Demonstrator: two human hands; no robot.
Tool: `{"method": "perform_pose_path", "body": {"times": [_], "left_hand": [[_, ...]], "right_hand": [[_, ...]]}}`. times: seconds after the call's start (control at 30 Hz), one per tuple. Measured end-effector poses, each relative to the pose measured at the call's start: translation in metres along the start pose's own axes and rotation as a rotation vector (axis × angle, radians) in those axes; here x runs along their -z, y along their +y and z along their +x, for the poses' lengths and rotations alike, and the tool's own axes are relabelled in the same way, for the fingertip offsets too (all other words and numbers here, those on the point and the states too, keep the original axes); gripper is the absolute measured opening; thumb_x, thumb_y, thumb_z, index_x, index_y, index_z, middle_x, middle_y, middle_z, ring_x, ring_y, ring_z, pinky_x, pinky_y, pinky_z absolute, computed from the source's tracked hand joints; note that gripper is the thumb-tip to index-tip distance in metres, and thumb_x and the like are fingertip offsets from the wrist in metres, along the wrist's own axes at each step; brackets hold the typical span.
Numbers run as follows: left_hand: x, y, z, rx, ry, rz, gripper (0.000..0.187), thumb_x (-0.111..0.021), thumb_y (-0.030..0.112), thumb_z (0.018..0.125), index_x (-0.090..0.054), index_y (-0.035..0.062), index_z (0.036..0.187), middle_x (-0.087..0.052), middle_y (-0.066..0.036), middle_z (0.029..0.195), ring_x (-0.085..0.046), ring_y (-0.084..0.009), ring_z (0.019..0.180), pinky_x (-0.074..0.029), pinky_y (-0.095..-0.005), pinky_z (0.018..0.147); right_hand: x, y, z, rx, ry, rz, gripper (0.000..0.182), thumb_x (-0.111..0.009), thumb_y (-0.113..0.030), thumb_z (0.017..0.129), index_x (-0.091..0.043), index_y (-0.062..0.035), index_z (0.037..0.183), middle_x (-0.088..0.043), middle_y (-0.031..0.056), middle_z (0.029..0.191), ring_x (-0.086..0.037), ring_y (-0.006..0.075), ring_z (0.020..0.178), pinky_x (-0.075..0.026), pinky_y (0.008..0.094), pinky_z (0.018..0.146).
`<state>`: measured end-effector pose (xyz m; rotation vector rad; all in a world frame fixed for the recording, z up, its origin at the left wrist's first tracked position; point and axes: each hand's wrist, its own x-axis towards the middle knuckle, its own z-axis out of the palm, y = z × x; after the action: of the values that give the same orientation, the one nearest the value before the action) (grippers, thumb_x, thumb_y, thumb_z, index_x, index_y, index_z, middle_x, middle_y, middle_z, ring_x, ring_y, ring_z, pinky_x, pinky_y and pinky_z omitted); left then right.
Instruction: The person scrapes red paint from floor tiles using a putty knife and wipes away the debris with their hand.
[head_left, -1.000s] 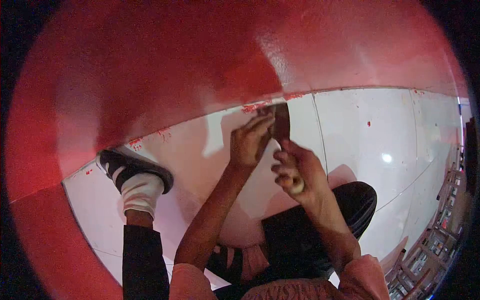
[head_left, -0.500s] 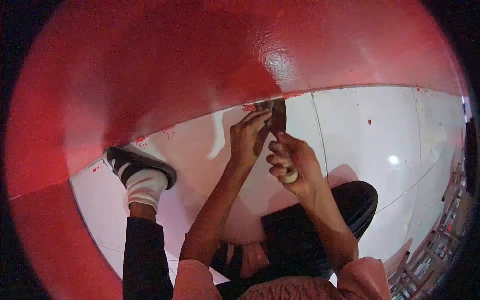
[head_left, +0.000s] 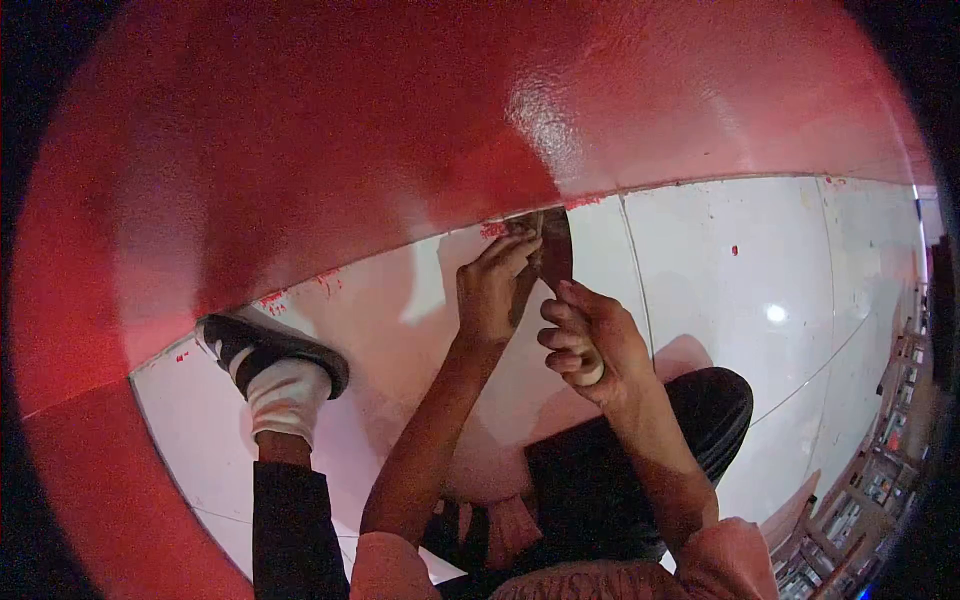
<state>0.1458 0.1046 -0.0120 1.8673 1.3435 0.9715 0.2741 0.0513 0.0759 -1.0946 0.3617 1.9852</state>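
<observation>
My right hand (head_left: 592, 338) is closed around the pale handle (head_left: 592, 374) of a scraper; only the rounded butt shows below the fingers. The scraper's dark, flared blade (head_left: 557, 245) points away from me. Its wide end lies at the seam where the red wall (head_left: 380, 130) meets the white tiled floor (head_left: 700, 270). My left hand (head_left: 492, 290) is beside the blade, fingers stretched forward and tips resting on its left part. The left thumb is hidden. Red paint smears (head_left: 494, 230) mark the floor just left of the blade.
My left foot in a black sandal (head_left: 275, 350) and white sock is close to the wall. My bent right knee (head_left: 715, 400) is right of my right forearm. More red paint spots (head_left: 272, 299) follow the seam. A cluttered rack-like structure (head_left: 865, 510) stands far right.
The view has tilted slightly, so the wall seam sits a little lower. Both hands and the scraper keep almost the same place at the seam.
</observation>
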Motion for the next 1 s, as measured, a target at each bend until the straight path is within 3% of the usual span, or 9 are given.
{"method": "perform_pose_path", "body": {"times": [0.13, 0.27, 0.43, 0.47, 0.6, 0.73, 0.9, 0.97, 1.0], "left_hand": [[-0.002, -0.004, -0.013, -0.155, 0.017, 0.024, 0.030, -0.070, 0.003, 0.073, -0.066, 0.0037, 0.103, -0.066, -0.014, 0.106, -0.066, -0.0294, 0.096, -0.054, -0.0364, 0.081], [0.001, 0.003, -0.005, 0.034, -0.018, -0.020, 0.034, -0.071, 0.004, 0.073, -0.069, 0.0090, 0.106, -0.067, -0.010, 0.108, -0.064, -0.0249, 0.102, -0.051, -0.0335, 0.089], [0.004, 0.000, -0.008, -0.075, -0.025, -0.003, 0.030, -0.068, 0.002, 0.075, -0.067, 0.0068, 0.105, -0.067, -0.012, 0.108, -0.065, -0.0272, 0.099, -0.052, -0.0351, 0.086], [0.004, -0.002, -0.002, -0.074, -0.006, -0.020, 0.029, -0.068, 0.003, 0.076, -0.067, 0.0062, 0.105, -0.066, -0.012, 0.107, -0.065, -0.0277, 0.098, -0.052, -0.0356, 0.085], [0.002, 0.001, -0.013, -0.068, -0.014, -0.014, 0.034, -0.069, 0.002, 0.075, -0.067, 0.0087, 0.108, -0.067, -0.011, 0.106, -0.065, -0.0259, 0.100, -0.051, -0.0341, 0.087], [0.008, -0.002, -0.006, -0.038, -0.017, -0.049, 0.031, -0.070, 0.003, 0.075, -0.067, 0.0064, 0.105, -0.066, -0.013, 0.107, -0.065, -0.0277, 0.100, -0.052, -0.0349, 0.085], [0.007, 0.000, -0.013, -0.125, -0.022, 0.035, 0.033, -0.069, 0.002, 0.073, -0.066, 0.0045, 0.106, -0.066, -0.015, 0.105, -0.066, -0.0304, 0.095, -0.053, -0.0373, 0.082], [0.005, -0.007, -0.013, -0.063, -0.024, 0.002, 0.032, -0.069, 0.004, 0.074, -0.066, 0.0061, 0.106, -0.066, -0.014, 0.107, -0.065, -0.0288, 0.098, -0.052, -0.0372, 0.084], [0.007, -0.005, -0.003, -0.004, -0.022, 0.004, 0.031, -0.069, 0.005, 0.075, -0.067, 0.0067, 0.105, -0.066, -0.013, 0.108, -0.064, -0.0275, 0.101, -0.052, -0.0370, 0.085]], "right_hand": [[-0.004, 0.002, -0.011, -0.019, 0.072, -0.013, 0.009, -0.046, -0.024, 0.096, -0.048, -0.0167, 0.092, -0.047, -0.0025, 0.071, -0.039, 0.0084, 0.049, -0.028, 0.0184, 0.033], [-0.004, 0.003, -0.007, -0.002, 0.042, 0.014, 0.010, -0.044, -0.023, 0.097, -0.047, -0.0167, 0.091, -0.048, -0.0022, 0.072, -0.036, 0.0080, 0.048, -0.028, 0.0191, 0.033], [0.002, 0.003, -0.008, -0.009, -0.031, -0.001, 0.008, -0.049, -0.025, 0.094, -0.047, -0.0179, 0.098, -0.048, -0.0012, 0.075, -0.041, 0.0120, 0.052, -0.031, 0.0215, 0.039], [-0.001, 0.001, -0.003, -0.020, -0.006, 0.092, 0.006, -0.044, -0.022, 0.098, -0.047, -0.0179, 0.096, -0.050, -0.0016, 0.074, -0.038, 0.0086, 0.048, -0.030, 0.0188, 0.034], [-0.005, 0.004, -0.011, -0.017, 0.085, -0.019, 0.008, -0.045, -0.025, 0.098, -0.049, -0.0187, 0.099, -0.050, -0.0016, 0.074, -0.039, 0.0090, 0.049, -0.030, 0.0187, 0.034], [0.010, 0.004, 0.003, -0.038, -0.068, 0.078, 0.012, -0.051, -0.027, 0.094, -0.049, -0.0180, 0.103, -0.049, -0.0013, 0.075, -0.043, 0.0120, 0.054, -0.034, 0.0231, 0.040], [-0.009, 0.008, -0.008, -0.013, 0.043, 0.004, 0.011, -0.045, -0.026, 0.098, -0.047, -0.0168, 0.093, -0.046, -0.0020, 0.073, -0.036, 0.0083, 0.049, -0.027, 0.0192, 0.034], [0.000, 0.010, -0.007, -0.028, -0.016, 0.048, 0.009, -0.045, -0.026, 0.097, -0.046, -0.0172, 0.095, -0.046, -0.0025, 0.073, -0.036, 0.0081, 0.049, -0.027, 0.0192, 0.035], [0.003, 0.008, 0.002, 0.003, -0.070, 0.056, 0.010, -0.053, -0.025, 0.093, -0.050, -0.0184, 0.100, -0.049, -0.0014, 0.076, -0.042, 0.0115, 0.055, -0.032, 0.0221, 0.042]]}}
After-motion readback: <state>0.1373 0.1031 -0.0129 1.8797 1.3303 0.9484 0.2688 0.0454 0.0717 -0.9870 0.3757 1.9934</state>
